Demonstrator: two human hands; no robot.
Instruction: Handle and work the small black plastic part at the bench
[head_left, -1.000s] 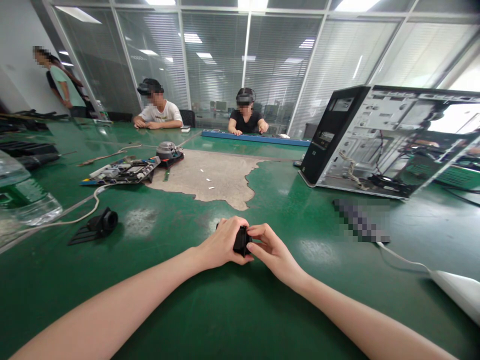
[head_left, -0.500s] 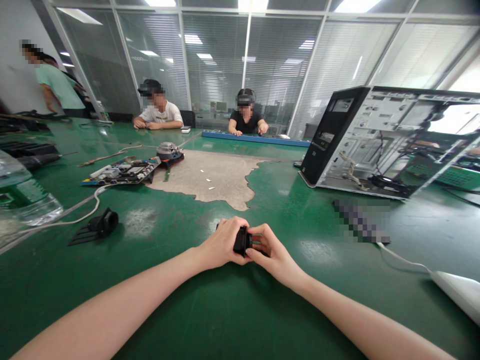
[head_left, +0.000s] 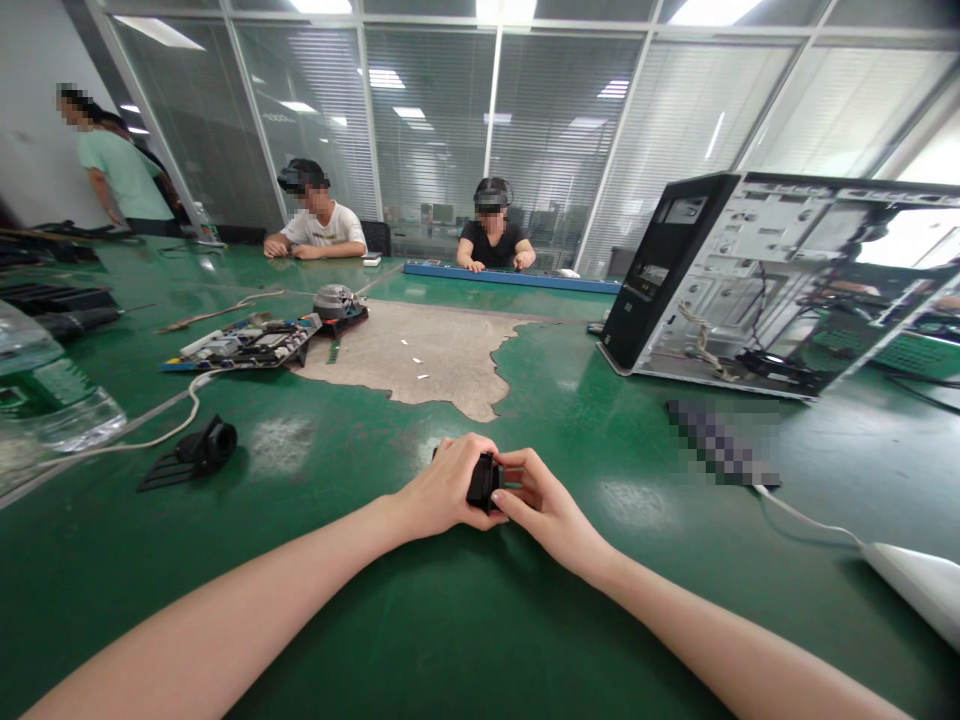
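A small black block-like part [head_left: 481,484] is between my two hands, just over the green table [head_left: 450,620]. My left hand [head_left: 448,482] is wrapped round it from the left, covering much of it. My right hand [head_left: 541,500] grips its right end, with the thumb in front and the fingers behind. What the part is, I cannot make out. Off to the left lies a black plastic piece [head_left: 193,452] with a round collar and slats.
An open computer case [head_left: 675,270] stands at the right, near a pixelated strip [head_left: 720,445] with a white cable. On the left are a circuit board [head_left: 247,345], a metal-topped cooler [head_left: 339,305] and a plastic bottle [head_left: 56,385]. Two people sit across the table.
My right fingers have shifted slightly around the black part's right end; my left hand looks unmoved. At the far left, a standing person has moved a little to the right.
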